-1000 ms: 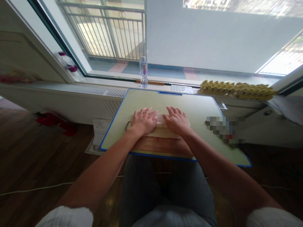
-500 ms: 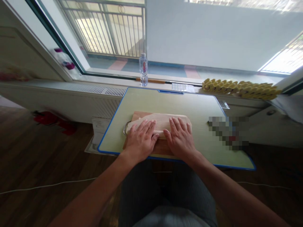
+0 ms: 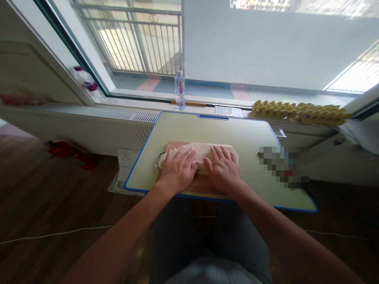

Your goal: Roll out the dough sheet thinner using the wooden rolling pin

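A soft, cream-coloured sheet [image 3: 202,152] lies across a wooden cutting board [image 3: 204,184]; whether it is dough or cloth I cannot tell. My left hand [image 3: 180,165] rests flat on the sheet's left part, fingers spread and pointing away from me. On the right part lies my right hand [image 3: 222,165], also open, palm down. Between the two thumbs a strip of the sheet shows. The board's metal handle [image 3: 158,161] sticks out at the left. Both palms hide much of the sheet's near edge.
Under the board is a pale green tabletop [image 3: 242,134] with a blue rim. A blurred-out item [image 3: 284,167] lies at its right. On the windowsill behind stand a water bottle [image 3: 179,90] and a yellow wavy object [image 3: 299,112]. A red object [image 3: 71,154] is on the floor left.
The camera view has shifted slightly. Both hands remain flat on the sheet, and its near edge between them looks less distinctly folded than before.
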Available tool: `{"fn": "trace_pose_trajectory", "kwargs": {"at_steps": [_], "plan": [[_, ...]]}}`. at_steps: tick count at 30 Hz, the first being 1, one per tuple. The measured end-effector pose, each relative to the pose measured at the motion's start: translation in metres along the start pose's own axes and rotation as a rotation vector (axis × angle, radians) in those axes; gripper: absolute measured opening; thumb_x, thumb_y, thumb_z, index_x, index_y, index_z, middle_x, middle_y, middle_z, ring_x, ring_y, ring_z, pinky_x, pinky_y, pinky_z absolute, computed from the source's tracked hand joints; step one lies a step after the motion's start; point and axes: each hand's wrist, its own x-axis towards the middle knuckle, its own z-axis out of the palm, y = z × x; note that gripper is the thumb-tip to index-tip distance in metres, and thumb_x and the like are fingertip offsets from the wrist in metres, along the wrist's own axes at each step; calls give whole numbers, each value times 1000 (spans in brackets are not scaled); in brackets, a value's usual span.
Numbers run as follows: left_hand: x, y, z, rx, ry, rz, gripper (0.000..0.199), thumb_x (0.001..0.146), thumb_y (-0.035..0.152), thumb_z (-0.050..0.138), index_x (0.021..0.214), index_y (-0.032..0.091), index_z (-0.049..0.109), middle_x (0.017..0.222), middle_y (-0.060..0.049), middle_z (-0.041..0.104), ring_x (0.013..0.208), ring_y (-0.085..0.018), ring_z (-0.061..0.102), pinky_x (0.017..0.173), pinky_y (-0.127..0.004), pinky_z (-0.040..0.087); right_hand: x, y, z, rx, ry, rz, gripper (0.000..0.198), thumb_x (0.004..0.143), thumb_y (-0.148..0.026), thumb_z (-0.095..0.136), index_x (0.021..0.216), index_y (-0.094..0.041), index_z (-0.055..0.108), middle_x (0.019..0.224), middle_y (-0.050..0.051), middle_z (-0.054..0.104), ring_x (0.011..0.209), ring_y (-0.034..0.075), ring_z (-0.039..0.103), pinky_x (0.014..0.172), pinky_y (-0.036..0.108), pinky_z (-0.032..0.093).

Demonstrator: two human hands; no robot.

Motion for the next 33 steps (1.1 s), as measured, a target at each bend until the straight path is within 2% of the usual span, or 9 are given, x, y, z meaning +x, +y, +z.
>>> {"fn": "trace_pose_trajectory", "kwargs": {"at_steps": [3,5,9,12,14,18,22,26,33], "plan": [[-34,9,-1,-18,6,18,60,111,50,26,163,27,45,168,-5,45,159,-27,37,131,-56,25,-35,-4,1,10,12,-47,66,111,-49,25,165,-14,42,172,13,37,162,32,25,130,56,17],[-40,12,-2,-21,-2,16,61,111,51,26,163,27,45,169,-5,44,160,-27,36,131,-57,25,-36,-4,-1,27,-6,-47,67,111,-52,25,165,-16,41,172,11,37,162,31,25,130,57,17],[-18,10,-7,-33,-42,-3,58,111,49,28,158,26,52,167,-6,48,159,-27,37,130,-57,27,4,-2,-7,52,-24,50,70,111,-56,23,168,-17,36,173,10,35,163,32,21,130,60,15],[10,1,-12,-32,-58,-34,53,111,48,31,156,34,55,169,-3,45,158,-28,39,129,-59,29,36,2,-7,77,-102,117,73,110,-61,20,169,-20,34,175,9,32,163,34,21,128,62,18],[28,-9,-13,-28,-19,-105,53,110,50,31,160,40,48,172,-3,40,157,-29,39,127,-61,30,46,4,-5,79,-142,101,73,109,-61,19,170,-22,32,175,9,31,162,35,22,127,62,21],[53,-26,-8,-10,19,-270,63,109,55,26,167,33,37,175,-9,34,160,-32,33,128,-65,25,44,6,-1,62,-162,66,70,109,-55,23,170,-22,30,176,7,31,162,36,24,127,63,22],[44,-26,-1,-2,-111,-230,65,108,58,24,168,34,35,176,-7,31,162,-34,29,129,-67,22,21,1,-1,26,-118,51,69,109,-51,26,170,-21,32,175,7,32,162,35,24,129,61,19],[25,-20,1,31,-95,-203,62,108,54,26,167,36,36,176,-4,33,162,-33,27,130,-65,20,5,-3,-2,-17,-48,16,66,109,-49,26,168,-22,36,174,6,34,162,33,25,130,60,17],[62,-34,4,-8,-118,-195,65,108,55,24,165,30,40,175,-10,34,160,-35,32,127,-69,24,46,7,-3,52,-136,64,68,109,-53,24,171,-25,28,176,5,30,161,34,26,127,58,26]]}}
